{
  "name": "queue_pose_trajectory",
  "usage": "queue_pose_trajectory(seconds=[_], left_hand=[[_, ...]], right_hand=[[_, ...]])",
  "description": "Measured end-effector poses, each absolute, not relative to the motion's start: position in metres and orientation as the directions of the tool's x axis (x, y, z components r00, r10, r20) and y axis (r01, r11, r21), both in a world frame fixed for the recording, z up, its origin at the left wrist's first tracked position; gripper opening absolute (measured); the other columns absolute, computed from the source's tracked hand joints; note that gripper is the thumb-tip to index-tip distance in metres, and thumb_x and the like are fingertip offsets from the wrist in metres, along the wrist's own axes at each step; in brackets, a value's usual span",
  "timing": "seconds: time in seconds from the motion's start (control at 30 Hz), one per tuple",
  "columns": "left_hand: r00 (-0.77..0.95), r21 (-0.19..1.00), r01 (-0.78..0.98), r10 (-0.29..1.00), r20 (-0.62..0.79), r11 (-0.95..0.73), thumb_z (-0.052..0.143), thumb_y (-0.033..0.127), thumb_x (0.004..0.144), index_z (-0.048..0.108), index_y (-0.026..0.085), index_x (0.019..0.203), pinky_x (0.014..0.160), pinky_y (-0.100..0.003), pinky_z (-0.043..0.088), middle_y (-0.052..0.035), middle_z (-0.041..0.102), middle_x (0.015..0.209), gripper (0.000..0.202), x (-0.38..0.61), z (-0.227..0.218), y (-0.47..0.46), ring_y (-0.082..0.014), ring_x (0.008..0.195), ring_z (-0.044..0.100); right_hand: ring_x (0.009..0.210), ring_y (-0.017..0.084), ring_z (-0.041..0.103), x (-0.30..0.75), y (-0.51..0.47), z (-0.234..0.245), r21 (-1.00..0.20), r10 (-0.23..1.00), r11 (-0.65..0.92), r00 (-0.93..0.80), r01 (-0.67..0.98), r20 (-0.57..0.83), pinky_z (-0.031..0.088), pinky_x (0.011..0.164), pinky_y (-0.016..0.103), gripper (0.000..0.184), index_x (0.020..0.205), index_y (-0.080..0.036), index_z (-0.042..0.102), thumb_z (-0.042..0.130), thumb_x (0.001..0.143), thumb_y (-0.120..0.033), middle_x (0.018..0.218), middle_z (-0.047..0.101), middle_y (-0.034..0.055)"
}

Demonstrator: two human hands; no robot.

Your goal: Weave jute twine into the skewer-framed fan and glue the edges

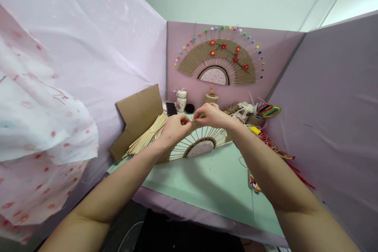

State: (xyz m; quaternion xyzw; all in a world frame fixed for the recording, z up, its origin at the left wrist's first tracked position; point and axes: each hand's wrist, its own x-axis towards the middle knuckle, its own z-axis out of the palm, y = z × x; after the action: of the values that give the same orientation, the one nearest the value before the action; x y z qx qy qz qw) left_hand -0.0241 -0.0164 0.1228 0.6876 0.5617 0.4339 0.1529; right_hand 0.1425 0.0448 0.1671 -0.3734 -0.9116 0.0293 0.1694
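Brown fan (197,141) is seen mid-frame, ribs spread, half-round base down, over the table (203,181); whether it is rested on the surface or held just above cannot be told. Its top edge is being worked by both hands. Left hand (177,126) is set on the left, thumb and forefinger closed in a pinch at the rim; right hand (211,114) is set just beside it, fingers pinched likewise. What is caught between the fingertips, maybe a stick end or thread, is too small to tell.

Step in hand is judged to be fine detail work on one rib end, with the wall fan (217,63), upper centre, perhaps used as a model; bead-like tips are shown there, and none can be made out on the lower fan. For the next move, a steady rim and a light, exact pinch seem to be called for; thin ribs could be bent if pressed.

Containers: white jar (181,101), left of centre, is lidded, contents hidden. Brown holder (256,120), right of centre, is partly blocked; scissors (268,110) seem to be stood in it. Stick bundle (149,136), centre left, is left loose beside cardboard (138,112), no container.
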Motion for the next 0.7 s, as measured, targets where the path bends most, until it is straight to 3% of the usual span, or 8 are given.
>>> queue_pose_trajectory(seconds=[0.13,0.23,0.4,0.7], left_hand=[[-0.02,0.736,0.619,0.932,0.362,-0.273,0.063,0.052,0.074,0.069,0.017,0.077,0.059,-0.027,0.041,-0.0039,0.071,0.076,0.035,-0.024,0.126,-0.023,-0.0183,0.07,0.061],[-0.014,0.73,0.631,0.937,0.349,-0.262,0.065,0.054,0.074,0.069,0.017,0.076,0.057,-0.027,0.041,-0.0045,0.071,0.075,0.037,-0.023,0.129,-0.026,-0.0184,0.07,0.061],[0.039,0.722,0.63,0.94,0.34,-0.287,0.061,0.051,0.076,0.069,0.016,0.069,0.057,-0.026,0.039,-0.0022,0.068,0.069,0.036,-0.023,0.137,-0.029,-0.0165,0.067,0.059],[0.012,0.694,0.658,0.926,0.378,-0.292,0.056,0.034,0.075,0.071,0.016,0.071,0.061,-0.026,0.04,-0.0023,0.071,0.072,0.023,-0.024,0.133,-0.02,-0.0169,0.071,0.06]], right_hand=[[0.101,0.023,0.06,0.149,0.04,0.173,-0.202,0.69,0.723,-0.677,0.661,0.256,0.03,0.1,0.043,0.023,0.097,-0.021,0.073,0.061,0.078,-0.019,0.096,0.074,0.0033],[0.101,0.023,0.06,0.152,0.04,0.176,-0.203,0.69,0.723,-0.687,0.66,0.227,0.032,0.098,0.041,0.028,0.102,-0.02,0.071,0.064,0.075,-0.018,0.099,0.073,0.0035],[0.09,0.02,0.062,0.146,0.042,0.176,-0.179,0.71,0.704,-0.668,0.688,0.223,0.03,0.096,0.04,0.016,0.088,-0.021,0.075,0.065,0.076,-0.021,0.082,0.074,0.0004],[0.098,0.023,0.059,0.139,0.045,0.168,-0.166,0.706,0.701,-0.644,0.693,0.293,0.024,0.1,0.046,0.013,0.076,-0.023,0.075,0.064,0.074,-0.016,0.085,0.075,0.0006]])
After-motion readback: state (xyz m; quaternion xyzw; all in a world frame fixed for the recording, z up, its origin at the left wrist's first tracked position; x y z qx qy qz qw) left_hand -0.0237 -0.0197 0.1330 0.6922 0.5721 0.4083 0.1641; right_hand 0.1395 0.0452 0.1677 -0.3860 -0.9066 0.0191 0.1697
